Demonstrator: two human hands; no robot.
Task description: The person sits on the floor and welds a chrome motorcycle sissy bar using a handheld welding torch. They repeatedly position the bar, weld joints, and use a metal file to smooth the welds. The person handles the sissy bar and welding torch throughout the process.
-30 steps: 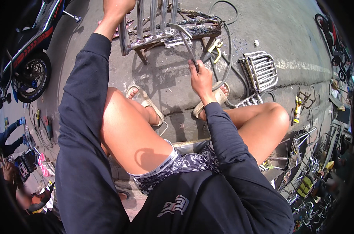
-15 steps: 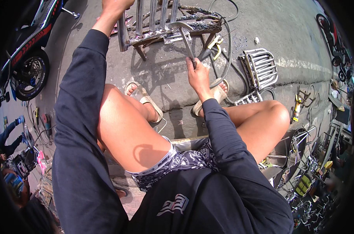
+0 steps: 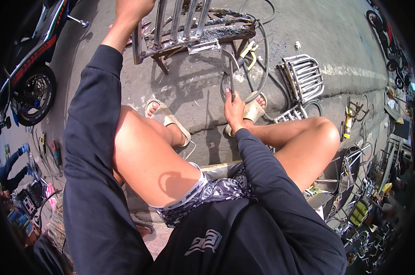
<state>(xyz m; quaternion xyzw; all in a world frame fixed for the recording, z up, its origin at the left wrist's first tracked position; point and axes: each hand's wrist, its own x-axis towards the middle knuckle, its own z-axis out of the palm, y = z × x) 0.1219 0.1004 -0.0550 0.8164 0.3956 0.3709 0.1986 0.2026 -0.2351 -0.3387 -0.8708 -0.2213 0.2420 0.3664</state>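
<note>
In my right hand (image 3: pixel 235 110) is a chipping hammer (image 3: pixel 233 75) with a thin curved head, its handle wrapped by my fingers. The hammer is apart from the rack, pointing away from me. At the upper edge, my left hand (image 3: pixel 133 10) is closed on a welded rack (image 3: pixel 174 30) of shiny metal tubes, though part of the hand is cut off by the picture's edge. Under the rack stands a low, crusted metal stand (image 3: pixel 230 33). A yellow electrode holder (image 3: pixel 249 56) hangs by the stand's right end.
Cables (image 3: pixel 264 78) loop over the ground beside my right sandal (image 3: pixel 254 109). Another tube rack (image 3: pixel 303 79) lies to the right. A motorcycle (image 3: pixel 33 91) stands at the left, a power tool (image 3: pixel 56 152) below it. Metal parts (image 3: pixel 358 220) are heaped at lower right.
My right hand has drawn the hammer back toward me, away from the rack. The rack, with my left hand on it, has shifted slightly left in the picture.
</note>
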